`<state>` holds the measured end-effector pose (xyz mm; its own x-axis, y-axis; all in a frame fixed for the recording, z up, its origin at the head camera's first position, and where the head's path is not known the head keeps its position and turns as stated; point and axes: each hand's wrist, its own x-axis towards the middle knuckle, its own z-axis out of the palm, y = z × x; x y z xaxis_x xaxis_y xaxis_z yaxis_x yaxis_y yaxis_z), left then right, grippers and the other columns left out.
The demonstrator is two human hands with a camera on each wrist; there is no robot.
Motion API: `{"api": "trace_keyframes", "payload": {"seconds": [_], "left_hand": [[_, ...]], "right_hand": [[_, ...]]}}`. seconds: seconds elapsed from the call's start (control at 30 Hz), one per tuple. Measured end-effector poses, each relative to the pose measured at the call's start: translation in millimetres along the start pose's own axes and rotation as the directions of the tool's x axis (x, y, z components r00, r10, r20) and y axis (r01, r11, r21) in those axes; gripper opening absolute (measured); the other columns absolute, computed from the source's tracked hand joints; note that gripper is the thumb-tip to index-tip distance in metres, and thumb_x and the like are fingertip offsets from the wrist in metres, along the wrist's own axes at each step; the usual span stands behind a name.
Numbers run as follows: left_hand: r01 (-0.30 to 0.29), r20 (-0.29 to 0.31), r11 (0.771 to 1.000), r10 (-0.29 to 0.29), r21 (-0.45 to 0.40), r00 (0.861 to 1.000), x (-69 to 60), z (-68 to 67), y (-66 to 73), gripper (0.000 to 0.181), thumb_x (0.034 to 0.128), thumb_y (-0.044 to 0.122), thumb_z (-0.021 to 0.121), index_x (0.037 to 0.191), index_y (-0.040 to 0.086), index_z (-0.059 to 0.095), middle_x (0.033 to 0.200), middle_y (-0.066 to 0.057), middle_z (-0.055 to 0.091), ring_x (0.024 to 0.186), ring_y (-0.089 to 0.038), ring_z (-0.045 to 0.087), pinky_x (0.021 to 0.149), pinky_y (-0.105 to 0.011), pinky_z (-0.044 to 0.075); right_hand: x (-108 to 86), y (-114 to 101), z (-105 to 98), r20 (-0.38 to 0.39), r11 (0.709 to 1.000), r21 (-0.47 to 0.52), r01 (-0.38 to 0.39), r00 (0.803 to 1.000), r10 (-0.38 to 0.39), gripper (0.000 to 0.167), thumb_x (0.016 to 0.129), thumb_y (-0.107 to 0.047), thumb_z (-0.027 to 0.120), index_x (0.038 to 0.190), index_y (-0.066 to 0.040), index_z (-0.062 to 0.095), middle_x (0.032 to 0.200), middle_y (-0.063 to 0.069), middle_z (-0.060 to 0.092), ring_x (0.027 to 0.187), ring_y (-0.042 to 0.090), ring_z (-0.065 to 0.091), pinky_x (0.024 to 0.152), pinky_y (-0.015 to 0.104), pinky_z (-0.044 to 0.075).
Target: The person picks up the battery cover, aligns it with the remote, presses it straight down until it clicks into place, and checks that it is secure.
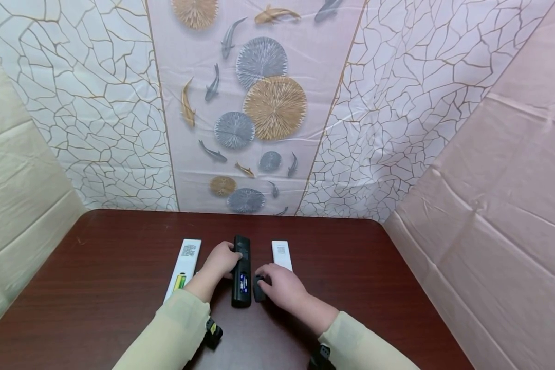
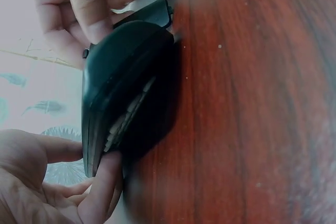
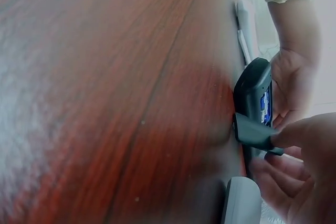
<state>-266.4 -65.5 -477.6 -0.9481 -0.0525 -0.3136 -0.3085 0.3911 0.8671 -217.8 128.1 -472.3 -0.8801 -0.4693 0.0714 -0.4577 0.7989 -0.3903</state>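
Observation:
A black remote control (image 1: 241,257) lies back side up on the table, its battery compartment uncovered and blue batteries (image 3: 265,106) showing inside. My left hand (image 1: 221,260) grips it by the upper end; in the left wrist view, fingers (image 2: 101,187) pinch its edge and the row of buttons faces down. Just right of the remote, my right hand (image 1: 284,288) pinches a small black battery cover (image 1: 259,289) between thumb and fingers. The right wrist view shows that cover (image 3: 256,132) tilted beside the remote, close to the compartment.
A long white remote-like object (image 1: 183,264) with a printed label and a yellow-green battery lies to the left. Another white one (image 1: 282,253) lies to the right, partly behind my right hand. The brown table (image 1: 120,241) ends at patterned cloth walls.

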Motion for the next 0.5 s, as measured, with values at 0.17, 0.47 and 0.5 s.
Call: {"api": "trace_keyframes", "payload": {"seconds": [0.17,0.47,0.5], "left_hand": [[0.007,-0.008,1.000,-0.007,-0.007,1.000,1.7,0.7,-0.4,0.047,0.0989,0.015,0.059,0.140,-0.003,0.045,0.121,-0.027,0.058,0.084,-0.029,0.068,0.055,-0.036,0.058],[0.008,-0.019,1.000,-0.008,-0.011,1.000,4.2,2.4,-4.2,0.047,0.0993,0.016,0.059,0.141,0.001,0.046,0.125,-0.024,0.058,0.091,-0.029,0.066,0.058,-0.037,0.057],[0.009,-0.020,1.000,-0.009,-0.018,1.000,4.1,2.6,-4.2,0.047,0.0993,0.017,0.059,0.141,0.001,0.046,0.125,-0.024,0.057,0.091,-0.029,0.065,0.058,-0.037,0.057]], "right_hand": [[-0.7,2.2,-0.8,-0.014,0.988,0.151,-0.030,0.999,0.033,0.015,0.097,-0.018,0.065,0.111,-0.016,0.071,0.100,-0.006,0.067,0.084,0.007,0.059,0.073,0.029,0.052],[-1.5,6.0,1.0,0.011,0.937,0.333,-0.101,0.995,0.103,0.015,0.099,-0.015,0.063,0.112,-0.013,0.069,0.093,-0.005,0.065,0.063,0.008,0.060,0.056,0.026,0.052],[-1.6,6.3,0.9,0.010,0.932,0.346,-0.106,0.994,0.109,0.015,0.099,-0.015,0.062,0.112,-0.013,0.069,0.093,-0.004,0.065,0.064,0.008,0.060,0.056,0.026,0.053]]}}
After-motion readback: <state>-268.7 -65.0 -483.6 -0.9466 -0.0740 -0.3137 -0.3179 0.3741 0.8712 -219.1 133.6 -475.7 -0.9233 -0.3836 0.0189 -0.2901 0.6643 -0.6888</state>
